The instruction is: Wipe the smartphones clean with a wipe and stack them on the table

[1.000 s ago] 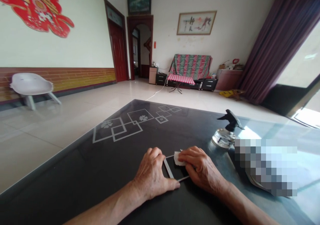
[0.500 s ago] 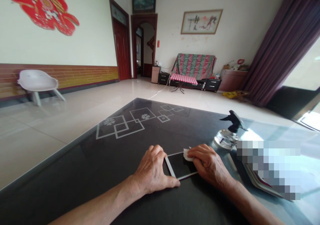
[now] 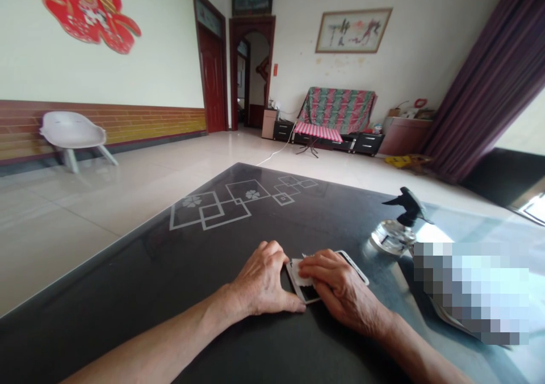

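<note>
A white-framed smartphone [image 3: 310,294] lies flat on the dark tabletop [image 3: 149,293], its black screen facing up. My left hand [image 3: 261,282] holds the phone's left end between thumb and fingers. On the screen, near that same end, my right hand [image 3: 340,284] presses down a white tissue [image 3: 301,275] with its fingers together. The right hand covers the middle of the phone, and the far right end with its white frame shows past the knuckles.
A clear spray bottle [image 3: 392,236] with a black trigger head stands right of my hands. Beside it lies a blurred-out flat stack [image 3: 472,293]. Beyond the table are a white chair [image 3: 72,131] and a small table with a striped cloth [image 3: 317,131].
My right hand has slid the tissue leftward across the screen, toward my left hand, uncovering the phone's right end. The left hand keeps its hold. The view has shifted slightly.
</note>
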`<state>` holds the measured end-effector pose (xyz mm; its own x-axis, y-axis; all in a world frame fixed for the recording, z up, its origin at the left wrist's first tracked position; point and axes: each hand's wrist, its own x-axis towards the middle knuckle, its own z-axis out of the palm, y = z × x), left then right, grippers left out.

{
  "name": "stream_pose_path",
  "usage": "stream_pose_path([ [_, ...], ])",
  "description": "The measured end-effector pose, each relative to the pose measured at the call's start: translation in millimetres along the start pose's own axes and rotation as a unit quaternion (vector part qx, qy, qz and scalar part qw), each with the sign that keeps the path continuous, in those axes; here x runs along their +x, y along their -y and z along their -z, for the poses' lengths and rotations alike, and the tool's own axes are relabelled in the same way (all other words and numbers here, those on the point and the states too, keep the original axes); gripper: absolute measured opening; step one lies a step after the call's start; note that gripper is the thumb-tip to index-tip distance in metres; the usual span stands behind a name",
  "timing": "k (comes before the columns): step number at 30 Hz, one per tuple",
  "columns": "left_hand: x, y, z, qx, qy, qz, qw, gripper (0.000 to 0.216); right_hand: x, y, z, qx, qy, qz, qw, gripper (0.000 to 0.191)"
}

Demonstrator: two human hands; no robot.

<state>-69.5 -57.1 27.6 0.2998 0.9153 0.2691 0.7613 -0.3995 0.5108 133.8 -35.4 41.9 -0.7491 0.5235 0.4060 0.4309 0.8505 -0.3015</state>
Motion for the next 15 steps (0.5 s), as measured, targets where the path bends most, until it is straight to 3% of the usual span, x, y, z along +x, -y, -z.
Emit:
stream_pose_path([
  [4,0,0,1,0.001,0.002,-0.003,1.000,0.064,1,2,0,0.009,0.011,0.011,1.000,0.030],
  [10,0,1,0,-0.002,-0.005,0.001,1.000,0.069,-1,-9,-4,-0.058,-0.010,-0.043,0.997,0.032],
  [15,1,2,1,-0.007,0.001,0.016,1.000,0.073,3,-3,-4,-0.054,0.012,-0.026,0.998,0.032],
])
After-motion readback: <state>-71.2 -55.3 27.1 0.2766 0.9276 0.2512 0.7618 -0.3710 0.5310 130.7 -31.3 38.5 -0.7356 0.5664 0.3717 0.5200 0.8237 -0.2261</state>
